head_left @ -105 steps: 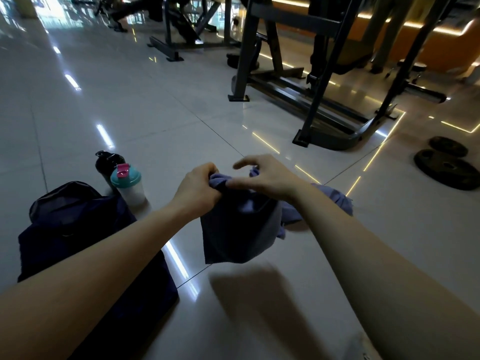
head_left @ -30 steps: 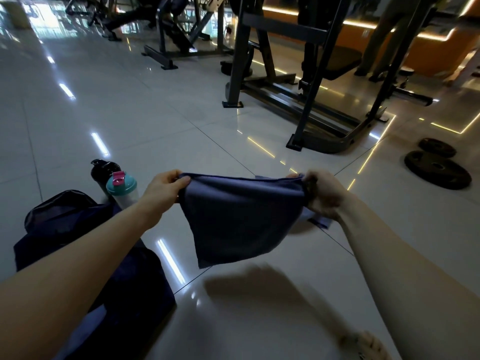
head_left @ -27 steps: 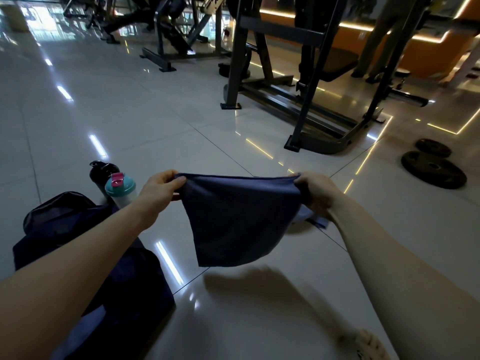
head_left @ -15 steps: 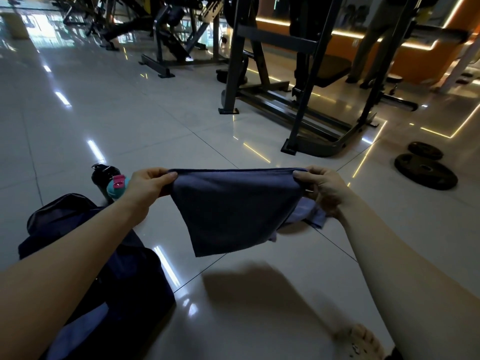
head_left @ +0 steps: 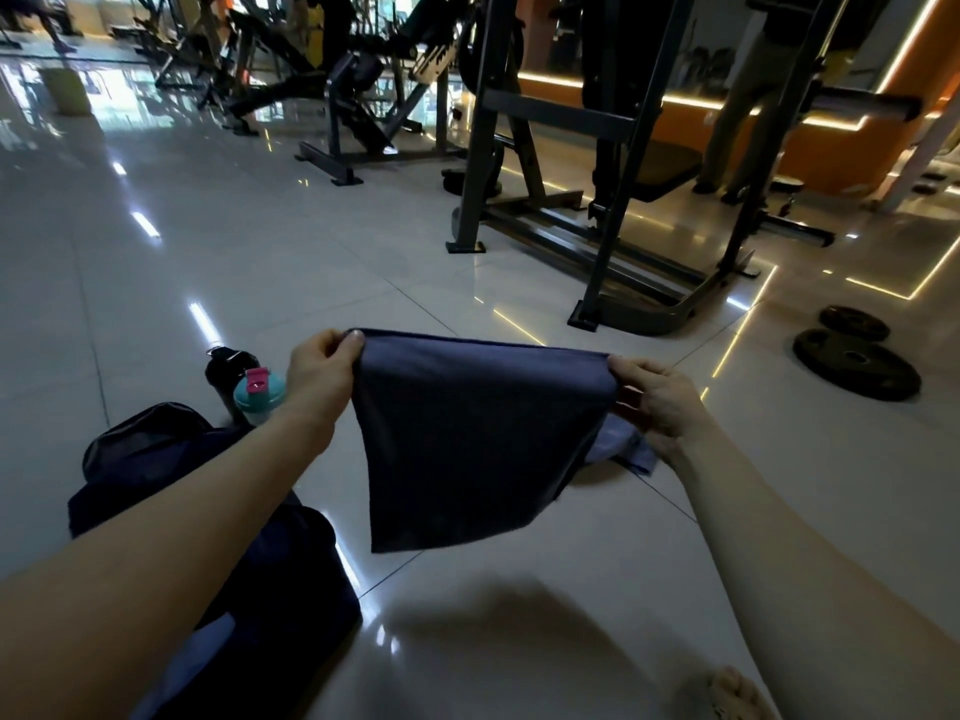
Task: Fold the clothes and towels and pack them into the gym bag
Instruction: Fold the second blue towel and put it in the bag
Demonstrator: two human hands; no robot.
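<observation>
A dark blue towel (head_left: pixel 467 439) hangs in the air, stretched flat between both hands above the tiled floor. My left hand (head_left: pixel 319 376) pinches its top left corner and my right hand (head_left: pixel 657 402) pinches its top right corner. Behind the towel a lighter blue piece of cloth (head_left: pixel 621 449) lies on the floor, mostly hidden. The dark navy gym bag (head_left: pixel 218 553) sits on the floor at the lower left, partly covered by my left forearm, with a pale blue fabric (head_left: pixel 182 667) showing in it.
A teal-lidded shaker bottle (head_left: pixel 257 397) and a black bottle (head_left: pixel 226 363) stand beside the bag. Gym machine frames (head_left: pixel 597 210) rise ahead. Two weight plates (head_left: pixel 857 363) lie on the floor at right. A bare foot (head_left: pixel 732 693) shows at the bottom; a person's legs (head_left: pixel 743 111) stand far behind.
The towel, bunched between both hands 3.5 s ago, is now spread wide. Over the last second the hands rose slightly and the view tilted upward.
</observation>
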